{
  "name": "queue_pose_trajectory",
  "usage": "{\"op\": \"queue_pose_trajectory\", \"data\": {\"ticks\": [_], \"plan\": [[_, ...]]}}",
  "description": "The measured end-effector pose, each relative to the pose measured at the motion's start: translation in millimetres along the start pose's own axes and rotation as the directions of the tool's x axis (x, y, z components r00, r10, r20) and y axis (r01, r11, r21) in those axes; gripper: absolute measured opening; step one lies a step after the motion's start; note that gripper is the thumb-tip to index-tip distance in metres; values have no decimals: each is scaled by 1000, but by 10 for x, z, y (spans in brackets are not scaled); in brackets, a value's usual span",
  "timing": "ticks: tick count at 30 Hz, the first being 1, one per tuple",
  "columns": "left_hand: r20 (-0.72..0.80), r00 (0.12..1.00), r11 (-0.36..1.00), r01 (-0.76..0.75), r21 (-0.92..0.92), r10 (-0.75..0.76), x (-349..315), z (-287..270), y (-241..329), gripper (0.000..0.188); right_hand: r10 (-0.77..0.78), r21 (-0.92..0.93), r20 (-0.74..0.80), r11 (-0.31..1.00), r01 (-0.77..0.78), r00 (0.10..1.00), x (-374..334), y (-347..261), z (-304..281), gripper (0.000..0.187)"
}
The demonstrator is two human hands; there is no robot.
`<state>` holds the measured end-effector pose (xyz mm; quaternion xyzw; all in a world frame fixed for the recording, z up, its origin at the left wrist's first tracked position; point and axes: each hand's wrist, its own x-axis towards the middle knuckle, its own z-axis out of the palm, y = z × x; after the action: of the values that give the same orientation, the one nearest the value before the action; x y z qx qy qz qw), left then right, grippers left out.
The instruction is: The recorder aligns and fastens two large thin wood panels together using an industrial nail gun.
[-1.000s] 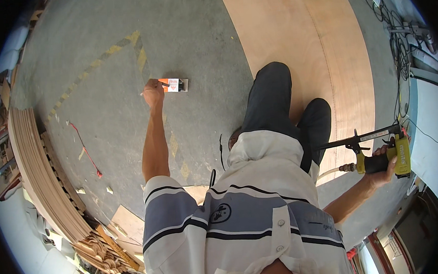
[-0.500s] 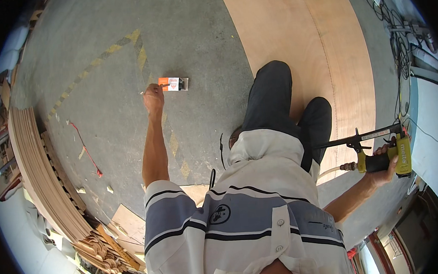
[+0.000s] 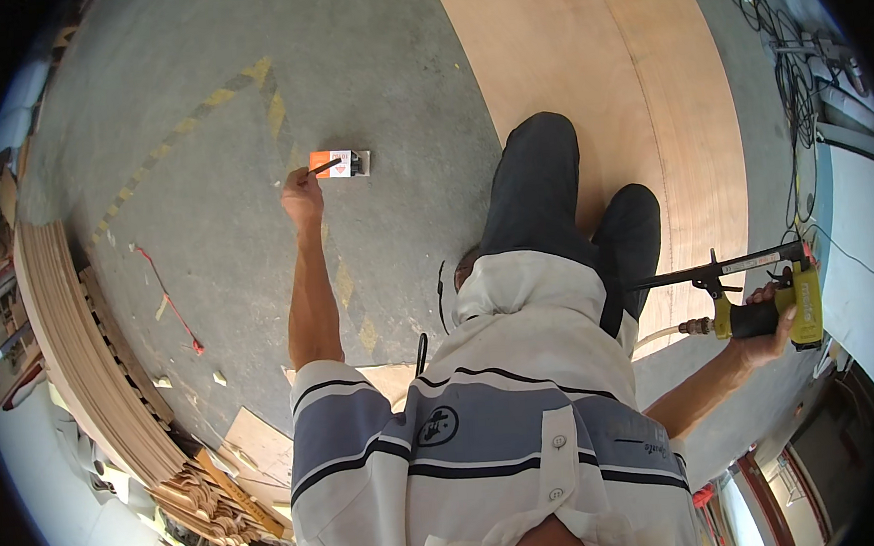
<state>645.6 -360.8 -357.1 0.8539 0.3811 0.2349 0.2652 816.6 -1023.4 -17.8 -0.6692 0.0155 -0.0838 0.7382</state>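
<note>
My left hand (image 3: 302, 197) is stretched out over the floor, its fingers pinched on a short dark strip, seemingly a strip of nails (image 3: 326, 167). The strip's free end overlaps a small orange and white box (image 3: 344, 162) on the concrete; whether they touch I cannot tell. Dark contents show at the box's right end. Out to the right, my right hand (image 3: 767, 341) is wrapped round the black grip of a yellow-green nail gun (image 3: 805, 301). Its long black magazine points left toward my knee, and an air hose (image 3: 658, 337) joins it at a metal coupling.
Under my knees lies a large plywood sheet (image 3: 582, 24). Stacked wooden boards (image 3: 86, 335) curve along the left. A red cord (image 3: 165, 290) and scraps lie on the floor. Black cables (image 3: 797, 111) are bunched at the far right, near a pale panel (image 3: 850, 238).
My left hand has turned slightly, so the dark strip now slants up and right across the box. The right hand keeps its hold on the nail gun. The whole view has shifted a little.
</note>
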Motion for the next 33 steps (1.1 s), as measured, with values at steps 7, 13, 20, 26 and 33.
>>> {"op": "queue_pose_trajectory", "data": {"ticks": [7,13,20,26,33], "plan": [[83,964,967,250,51,-254,-148,41,-215,15,-14,10,-16,1000,14,1000,-1,-18,34,58],[94,990,968,78,238,-103,-293,85,-169,20,-7,22,-7,1000,7,1000,-2,-32,60,57],[231,866,882,376,285,-444,-302,166,-59,24,-15,-7,7,1000,15,1000,5,-56,84,55],[141,931,938,320,134,-338,-215,291,-300,26,-8,-2,8,1000,8,1000,1,-68,118,53],[268,865,887,456,-71,-424,-100,428,-596,35,1,-44,-54,999,-4,999,4,-65,137,57]]}}
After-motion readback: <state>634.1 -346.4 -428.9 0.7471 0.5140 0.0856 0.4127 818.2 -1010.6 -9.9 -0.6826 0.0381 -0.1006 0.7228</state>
